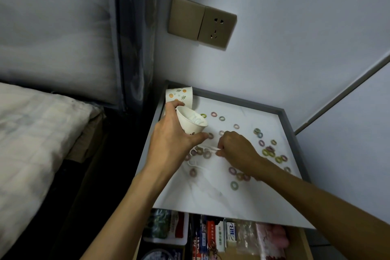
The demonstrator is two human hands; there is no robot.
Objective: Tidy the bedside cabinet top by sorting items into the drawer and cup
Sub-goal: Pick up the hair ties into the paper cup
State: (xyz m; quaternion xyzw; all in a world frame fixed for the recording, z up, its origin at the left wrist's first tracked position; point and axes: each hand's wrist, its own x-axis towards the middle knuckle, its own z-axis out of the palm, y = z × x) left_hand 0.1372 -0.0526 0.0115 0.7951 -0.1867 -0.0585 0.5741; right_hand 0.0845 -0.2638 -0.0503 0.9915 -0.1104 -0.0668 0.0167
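The left hand (171, 133) is holding a small white paper cup (191, 125) tilted over the back-left part of the counter (249, 202), its grip wrapping the cup wall with the thumb underneath. The mouth is facing the right hand, and a few white pieces are already lying inside. Just right of and below the cup, the right hand (236, 148) is pinching the end of a thin white plastic pick (207, 149), probably a floss pick, with the fingertips clenched on it. The pick is lying low over the counter; whether it is touching cannot be told.

The pick is looking very light, thin and a little springy, so a fingertip pinch on the handle end is probably suiting it best. Being white on a white wrinkled surface, it is easy to miss. The cup is light and crushable, so a soft hold around its wall is likely enough.

Counting: two cups are showing, the held one and a second cup (179, 96) with a leaf-and-dot print lying on its side just behind it. At least two more white picks are lying below the held cup. Small coloured hair rings (234, 185) are scattered from beneath the cup out to its right, roughly two dozen, some overlapping and hard to separate. They are looking soft and stretchy, easy to pinch anywhere. Well below the cup, the drawer (211, 236) is standing open, already packed with packets and boxes.
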